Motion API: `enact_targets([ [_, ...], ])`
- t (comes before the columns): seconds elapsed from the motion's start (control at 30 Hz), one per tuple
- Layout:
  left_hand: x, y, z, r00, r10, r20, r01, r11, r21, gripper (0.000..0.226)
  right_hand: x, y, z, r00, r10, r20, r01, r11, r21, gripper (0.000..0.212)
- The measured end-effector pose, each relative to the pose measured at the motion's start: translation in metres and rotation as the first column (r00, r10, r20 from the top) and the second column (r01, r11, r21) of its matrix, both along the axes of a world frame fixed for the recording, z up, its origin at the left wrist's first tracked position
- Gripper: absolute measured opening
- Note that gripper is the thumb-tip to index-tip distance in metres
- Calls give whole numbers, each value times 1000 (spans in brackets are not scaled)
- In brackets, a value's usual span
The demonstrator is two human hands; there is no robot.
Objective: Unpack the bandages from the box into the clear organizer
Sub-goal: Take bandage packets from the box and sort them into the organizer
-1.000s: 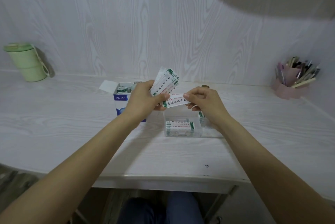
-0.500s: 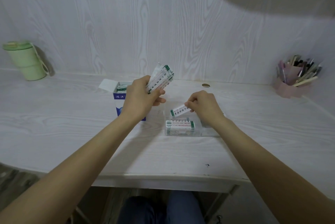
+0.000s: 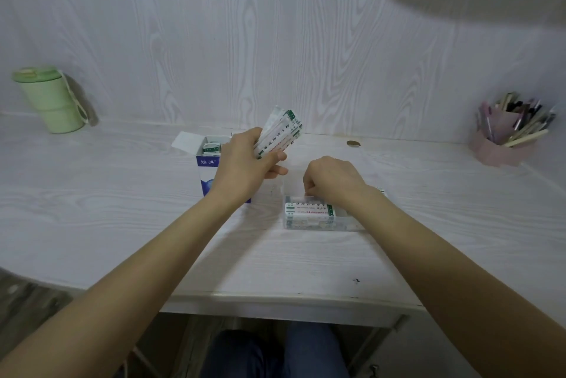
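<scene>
A fanned bundle of wrapped bandages (image 3: 280, 132) is being gripped in the left hand (image 3: 245, 163), raised above the open blue-and-white box (image 3: 211, 160), in which more strips are being kept. The right hand (image 3: 332, 181) is being lowered, fingers curled, into the clear organizer (image 3: 318, 218) on the white desk (image 3: 122, 209); whether a strip is being pinched cannot be told. A stack of bandages is being held in the organizer's near compartment.

White woodgrain desk (image 3: 128, 224) with box (image 3: 209, 167), clear organizer (image 3: 315, 223), green cup (image 3: 50, 100), pen holder (image 3: 502, 145).
</scene>
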State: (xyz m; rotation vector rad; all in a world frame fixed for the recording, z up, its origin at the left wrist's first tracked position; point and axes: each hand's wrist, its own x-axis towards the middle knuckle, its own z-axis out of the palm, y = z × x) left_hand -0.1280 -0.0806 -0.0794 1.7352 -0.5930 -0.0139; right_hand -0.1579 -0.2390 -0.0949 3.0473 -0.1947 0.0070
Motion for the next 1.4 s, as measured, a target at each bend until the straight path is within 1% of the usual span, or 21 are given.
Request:
enact_targets([
  [0.13,-1,-1,2,1000,-4,0,4,1000,0,17,6,-5,0,996,83,-29,-82,996,43,12],
  [0.23,-2,0,3,1000,-14,-7,14,1000,-1,16,8,-8,-2,996,90,-19,-88,992,93,11],
  [0.27,-2,1,3,1000,-24,-21,23,1000,-7,16,6,-10,-2,997,70,32,-75,980,183,12],
  [0.3,-2,2,3,998,-39,-43,38,999,-22,16,3,-12,-1,993,32,114,-68,942,328,12],
  [0.33,-2,3,3,996,-59,-74,56,998,-42,16,-1,-13,1,978,-24,209,-87,858,506,13],
  [0.37,-3,4,4,991,-81,-111,74,995,-63,18,-7,-13,6,956,-85,281,-136,718,682,14],
  [0.4,-4,5,4,984,-105,-147,94,993,-76,19,-13,-13,12,946,-132,297,-187,528,828,15],
  [0.43,-5,5,5,976,-128,-178,115,990,-80,21,-20,-12,17,952,-144,269,-212,322,923,16],
  [0.47,-6,4,6,967,-150,-205,137,988,-76,23,-24,-10,21,961,-134,242,-218,170,961,17],
  [0.5,-8,3,6,958,-174,-229,161,984,-73,24,-27,-8,24,963,-123,238,-226,103,969,17],
  [0.53,-9,2,6,947,-202,-250,189,979,-76,25,-28,-6,25,957,-127,260,-247,107,963,16],
  [0.6,-11,0,6,927,-256,-275,239,966,-96,23,-27,-2,24,927,-177,332,-298,191,935,8],
  [0.63,-11,-1,6,921,-267,-282,246,963,-109,20,-26,-1,22,912,-204,356,-314,211,926,8],
  [0.73,-11,-3,6,921,-221,-320,179,971,-158,8,-28,-1,17,900,-238,365,-328,184,927,12],
  [0.8,-10,-3,7,929,-170,-329,121,979,-163,8,-29,-2,15,895,-253,367,-332,171,928,14],
  [0.9,-8,-2,7,941,-134,-310,85,982,-166,12,-29,1,13,878,-301,371,-334,170,927,20],
  [1.0,-7,-3,7,955,-99,-278,60,988,-145,18,-29,3,12,851,-359,382,-329,201,923,19],
  [1.1,-7,-2,6,952,-106,-287,61,985,-162,15,-28,3,11,838,-389,383,-307,244,920,15],
  [1.27,-4,1,4,947,-127,-297,84,985,-153,15,-28,-5,10,843,-385,376,-284,274,919,12],
  [1.33,-1,4,2,964,-97,-247,70,991,-116,14,-28,-13,9,847,-400,350,-250,281,927,13],
  [1.4,2,6,0,980,-66,-188,50,995,-85,14,-28,-20,6,850,-425,310,-185,311,932,14],
])
